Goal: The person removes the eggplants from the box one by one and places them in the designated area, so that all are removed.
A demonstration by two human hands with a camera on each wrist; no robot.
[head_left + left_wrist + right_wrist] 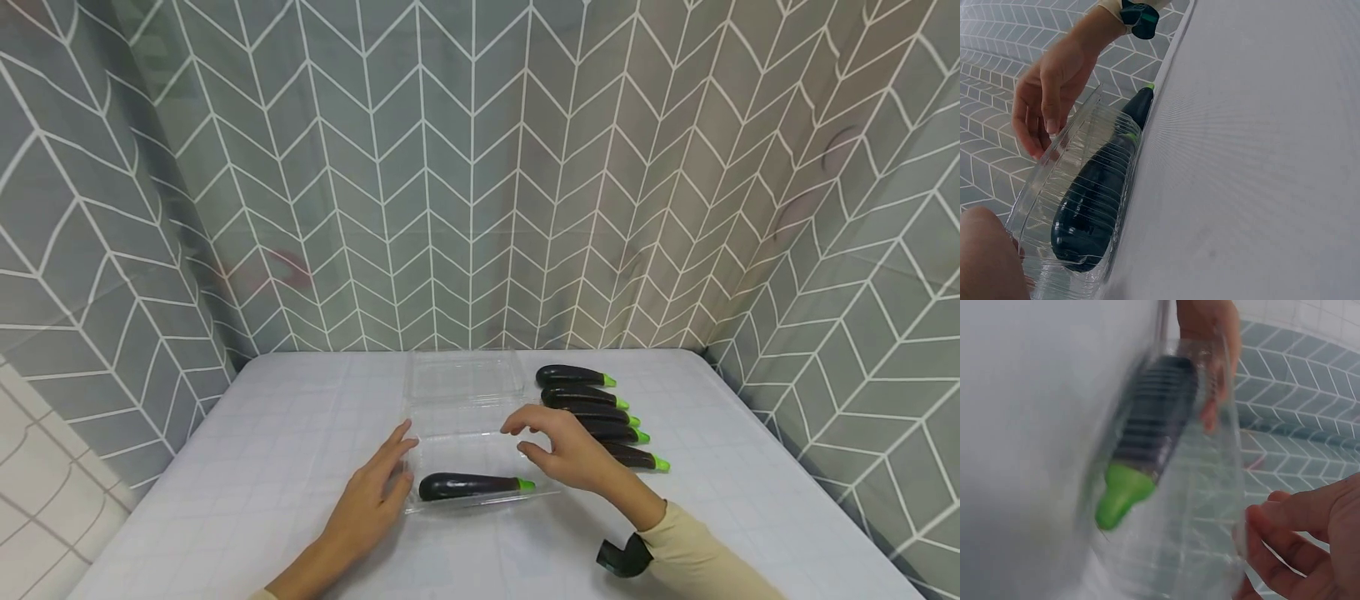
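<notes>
A clear plastic clamshell container sits on the table with its lid folded back. Inside, along the near side, lies one dark eggplant with a bright green stem end pointing right. At the container's left side is my left hand, its fingers fairly straight along the wall. My right hand hovers by the container's right side with loosely bent fingers and nothing in them. In the right wrist view, that hand is close beside the clear rim; whether it touches is unclear.
Several more eggplants lie in a column right of the container, partly hidden by the right hand. A white cloth covers the table. Grey chevron-patterned curtains stand behind and at both sides. A dark device is on the right wrist.
</notes>
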